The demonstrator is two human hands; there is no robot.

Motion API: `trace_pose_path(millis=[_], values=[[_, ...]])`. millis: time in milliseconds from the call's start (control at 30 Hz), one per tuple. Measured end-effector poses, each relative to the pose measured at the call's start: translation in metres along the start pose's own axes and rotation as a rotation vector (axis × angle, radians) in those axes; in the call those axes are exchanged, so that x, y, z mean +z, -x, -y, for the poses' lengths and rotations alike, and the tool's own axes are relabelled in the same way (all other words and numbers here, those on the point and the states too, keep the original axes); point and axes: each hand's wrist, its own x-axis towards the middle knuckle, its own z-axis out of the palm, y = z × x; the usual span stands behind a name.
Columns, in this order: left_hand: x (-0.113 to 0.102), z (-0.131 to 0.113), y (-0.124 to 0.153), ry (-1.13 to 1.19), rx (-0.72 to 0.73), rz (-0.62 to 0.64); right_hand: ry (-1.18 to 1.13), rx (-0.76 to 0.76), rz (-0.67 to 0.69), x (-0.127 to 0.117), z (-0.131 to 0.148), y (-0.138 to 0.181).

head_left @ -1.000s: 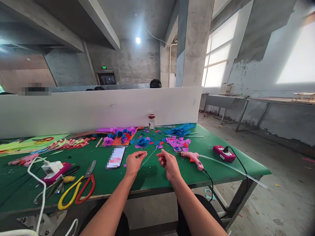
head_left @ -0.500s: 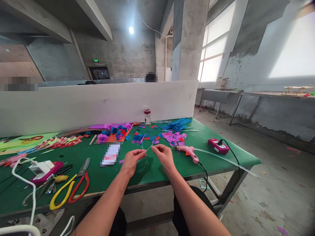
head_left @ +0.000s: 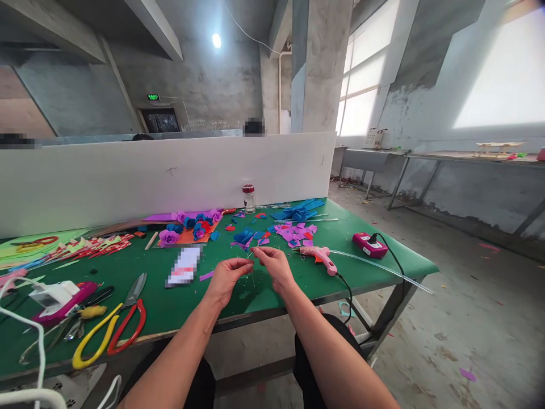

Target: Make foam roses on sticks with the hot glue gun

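My left hand (head_left: pixel 227 278) is closed, thumb and fingertips pinching a thin pale stem (head_left: pixel 254 279) that hangs below them. A blue paper flower (head_left: pixel 243 236) with purple petals under it is just above the fingertips and seems to be at the stem's top. My right hand (head_left: pixel 275 266) pinches close beside the left, almost touching it. A thin pale strand shows at its fingertips; whether it is a separate piece or part of the stem I cannot tell. Behind the hands lie loose purple petals (head_left: pixel 293 232) with blue and red pieces.
A pink glue gun (head_left: pixel 320 257) lies right of my hands, near a magenta power block (head_left: pixel 369 245). Scissors (head_left: pixel 123 318) with yellow and red handles are at front left. A glass jar (head_left: pixel 249 200), finished paper roses (head_left: pixel 169 237) and blue crepe paper (head_left: pixel 300 210) are at the back.
My right hand has moved left and slightly up, closing the gap to the left hand. The camera view has shifted slightly to the right.
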Motion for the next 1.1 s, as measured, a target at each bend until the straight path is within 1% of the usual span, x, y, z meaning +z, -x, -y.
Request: trace_pose_path(millis=[100, 200, 300, 400, 600, 767, 867, 933, 1100], values=[[0.003, 0.0, 0.001, -0.015, 0.004, -0.024, -0.047, 0.04, 0.043, 0.001, 0.002, 0.001], [0.004, 0.0, 0.003, -0.047, -0.001, -0.052, -0.05, 0.043, 0.077, 0.001, 0.002, 0.003], [0.004, 0.0, 0.004, -0.103, 0.002, -0.07, -0.033, 0.003, 0.055, 0.003, -0.001, 0.004], [0.004, 0.001, 0.005, -0.138, 0.018, -0.059, -0.013, -0.012, 0.045, 0.004, -0.006, 0.002], [0.005, 0.004, 0.005, -0.108, 0.016, -0.027, -0.073, 0.076, 0.061, 0.006, -0.015, -0.001], [0.006, 0.002, 0.006, -0.059, 0.004, -0.001, -0.146, 0.15, 0.102, 0.007, -0.009, 0.001], [0.007, 0.0, 0.008, -0.061, 0.003, 0.01, -0.181, 0.201, 0.088, 0.007, -0.004, 0.004], [0.009, 0.0, 0.008, -0.064, 0.007, 0.016, -0.18, 0.201, 0.075, 0.008, -0.003, 0.005], [0.013, 0.002, 0.01, -0.057, 0.012, -0.01, -0.094, 0.136, 0.057, 0.009, -0.003, 0.006]])
